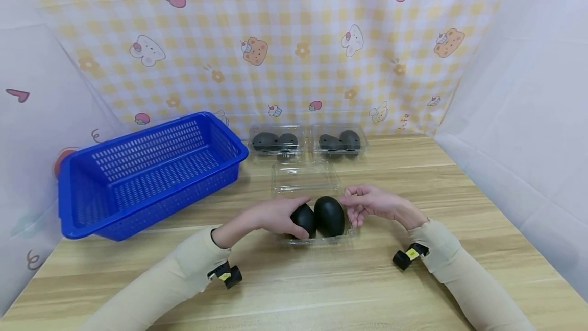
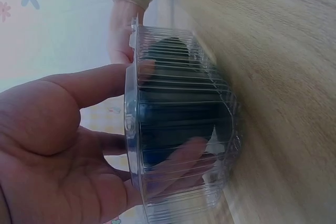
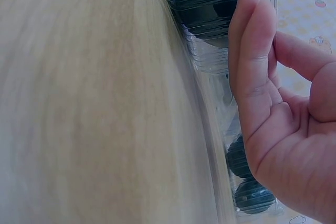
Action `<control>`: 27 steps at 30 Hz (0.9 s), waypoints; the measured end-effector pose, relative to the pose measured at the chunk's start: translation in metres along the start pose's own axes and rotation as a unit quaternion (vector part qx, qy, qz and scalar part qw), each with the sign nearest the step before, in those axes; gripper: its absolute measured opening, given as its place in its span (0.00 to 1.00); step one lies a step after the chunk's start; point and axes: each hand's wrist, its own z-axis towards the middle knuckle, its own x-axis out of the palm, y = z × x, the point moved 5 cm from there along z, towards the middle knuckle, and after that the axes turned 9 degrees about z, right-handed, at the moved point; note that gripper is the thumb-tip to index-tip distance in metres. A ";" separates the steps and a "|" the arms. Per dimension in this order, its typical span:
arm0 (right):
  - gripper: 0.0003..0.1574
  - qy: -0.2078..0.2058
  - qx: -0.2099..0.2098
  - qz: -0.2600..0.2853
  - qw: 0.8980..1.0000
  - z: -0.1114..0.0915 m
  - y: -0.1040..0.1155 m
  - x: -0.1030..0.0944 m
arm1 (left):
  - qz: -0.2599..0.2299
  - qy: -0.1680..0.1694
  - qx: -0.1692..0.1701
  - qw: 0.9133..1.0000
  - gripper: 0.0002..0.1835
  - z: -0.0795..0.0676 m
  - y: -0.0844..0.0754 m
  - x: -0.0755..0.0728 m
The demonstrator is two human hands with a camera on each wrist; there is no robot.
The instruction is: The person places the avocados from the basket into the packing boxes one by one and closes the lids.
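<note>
In the head view, two dark, egg-shaped avocados sit side by side in the base of an open clear plastic clamshell box. My left hand reaches into the box and grips the left avocado between thumb and fingers; the left wrist view shows those fingers through the ribbed wall. The right avocado stands close beside it. At the box's right side, my right hand pinches the rim, its fingers along the outer wall in the right wrist view. The raised lid tilts back behind.
Two closed clear boxes, a left one and a right one, each with dark avocados inside, stand at the back by the patterned curtain. A blue plastic basket sits at the left on the wooden table.
</note>
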 end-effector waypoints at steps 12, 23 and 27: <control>0.16 -0.029 0.019 -0.021 0.999 -0.002 0.002 0.001 | 0.024 0.022 -0.014 0.999 0.46 -0.003 -0.004 0.000; 0.19 -0.051 0.025 -0.031 0.998 -0.004 0.009 -0.002 | -0.012 -0.033 0.007 0.999 0.40 -0.010 0.000 -0.015; 0.20 -0.073 0.017 -0.028 0.997 -0.007 0.012 -0.005 | -0.054 -0.050 0.017 0.997 0.38 -0.014 0.006 -0.021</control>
